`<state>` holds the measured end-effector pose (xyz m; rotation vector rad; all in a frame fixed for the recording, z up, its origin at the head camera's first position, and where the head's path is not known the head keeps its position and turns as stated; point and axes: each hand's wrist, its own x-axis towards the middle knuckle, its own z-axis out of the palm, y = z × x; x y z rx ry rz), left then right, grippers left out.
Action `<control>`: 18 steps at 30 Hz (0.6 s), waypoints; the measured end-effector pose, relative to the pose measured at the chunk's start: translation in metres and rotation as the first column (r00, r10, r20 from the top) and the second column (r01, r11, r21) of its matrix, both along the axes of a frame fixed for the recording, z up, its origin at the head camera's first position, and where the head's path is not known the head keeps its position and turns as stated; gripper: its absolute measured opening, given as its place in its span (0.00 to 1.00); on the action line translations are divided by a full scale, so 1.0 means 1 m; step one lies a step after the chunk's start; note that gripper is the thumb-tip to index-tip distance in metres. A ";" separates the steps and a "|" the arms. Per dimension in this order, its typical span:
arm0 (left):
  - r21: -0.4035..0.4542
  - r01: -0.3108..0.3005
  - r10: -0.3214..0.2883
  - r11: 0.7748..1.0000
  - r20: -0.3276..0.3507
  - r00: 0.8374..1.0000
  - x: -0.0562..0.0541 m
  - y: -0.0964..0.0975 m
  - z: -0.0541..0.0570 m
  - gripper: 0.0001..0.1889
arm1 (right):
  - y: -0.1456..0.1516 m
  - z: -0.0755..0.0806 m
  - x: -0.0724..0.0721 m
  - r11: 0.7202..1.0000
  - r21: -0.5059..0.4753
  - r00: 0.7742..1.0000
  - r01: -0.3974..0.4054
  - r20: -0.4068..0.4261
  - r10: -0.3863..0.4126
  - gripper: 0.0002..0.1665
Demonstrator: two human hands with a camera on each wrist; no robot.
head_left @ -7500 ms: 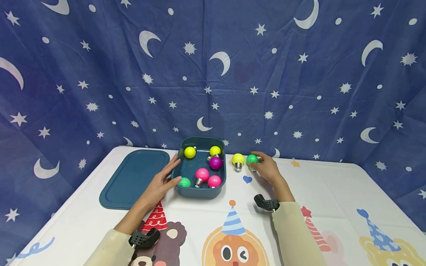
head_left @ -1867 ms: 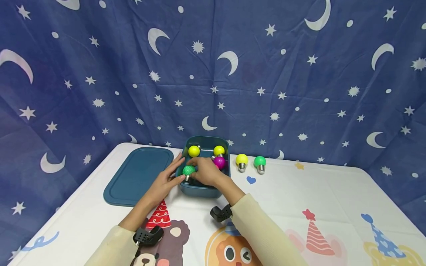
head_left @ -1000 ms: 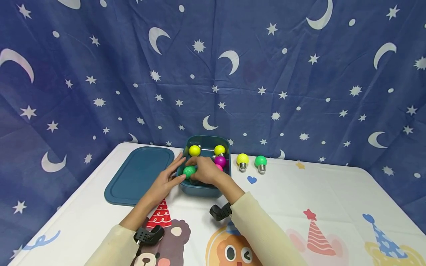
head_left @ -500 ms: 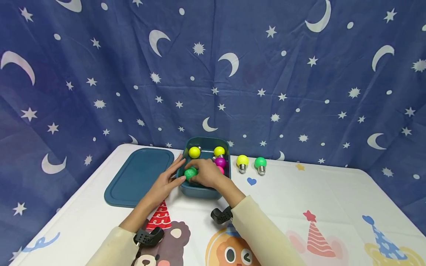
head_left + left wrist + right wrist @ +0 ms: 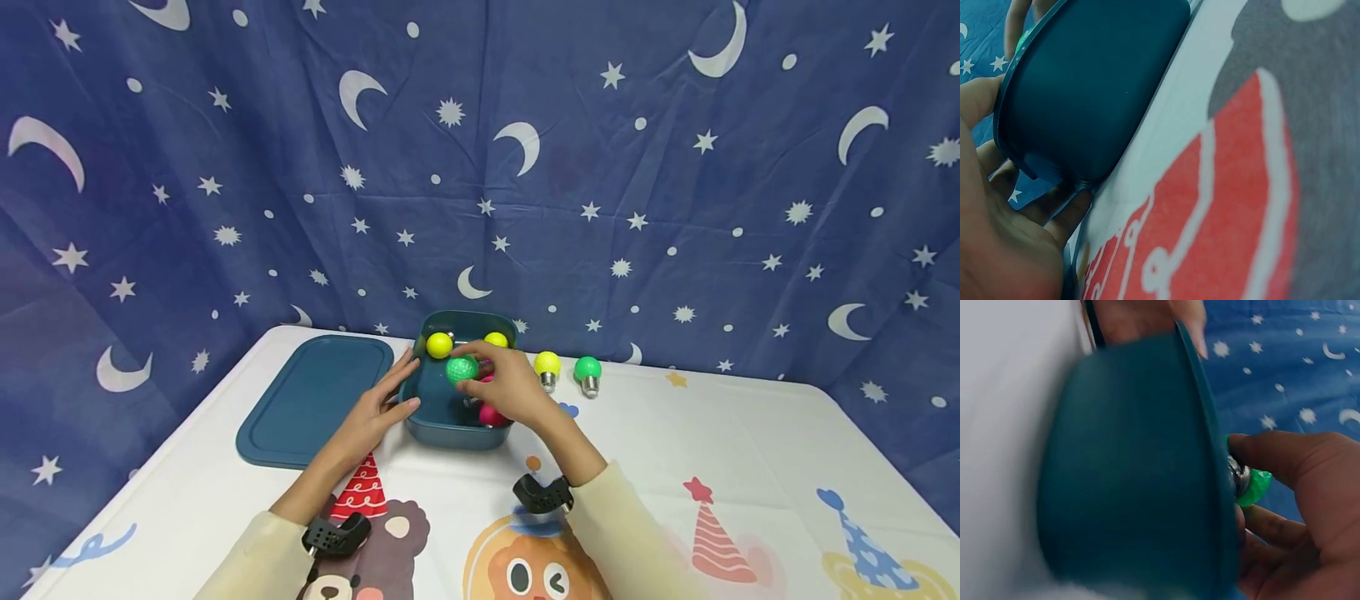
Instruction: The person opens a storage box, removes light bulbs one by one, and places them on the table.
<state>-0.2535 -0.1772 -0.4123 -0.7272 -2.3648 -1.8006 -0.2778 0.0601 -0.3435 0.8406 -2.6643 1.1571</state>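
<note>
My right hand (image 5: 513,387) pinches a textured green light bulb (image 5: 461,372) between thumb and fingers, raised over the dark teal box (image 5: 457,437). In the right wrist view the green bulb (image 5: 1259,487) and its metal screw base show just past the box rim. Spread along the box's left side, my left hand (image 5: 371,417) touches the rim with fingers and thumb. Inside lie a yellow bulb (image 5: 439,345) at back left, another yellow bulb (image 5: 496,339) at back right and a pink bulb (image 5: 492,416) in front. My right hand partly covers the other bulbs there.
A smooth yellow bulb (image 5: 547,365) and a smooth green bulb (image 5: 588,368) stand side by side on the table, right of the box. The flat teal lid (image 5: 315,400) lies to its left. A starry blue curtain (image 5: 480,167) hangs behind the table.
The smooth green bulb was set down beside the yellow one. My right hand then reached into the box and has lifted the textured green bulb up and rightward. The left hand stays at the box.
</note>
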 end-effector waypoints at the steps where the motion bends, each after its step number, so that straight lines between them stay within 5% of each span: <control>1: 0.002 0.002 -0.002 1.000 0.001 1.000 0.000 0.000 0.000 0.32 | 0.007 0.001 0.000 1.000 -0.013 1.000 0.017 0.002 -0.017 0.23; 8: 0.002 0.006 -0.005 1.000 -0.022 1.000 -0.001 0.000 -0.001 0.31 | 0.054 0.011 0.000 0.990 -0.021 0.990 0.139 0.025 -0.139 0.25; 18: -0.029 -0.008 0.006 1.000 -0.050 0.999 0.002 0.001 0.001 0.31 | 0.105 0.013 -0.004 0.978 0.012 0.978 0.209 -0.009 -0.209 0.25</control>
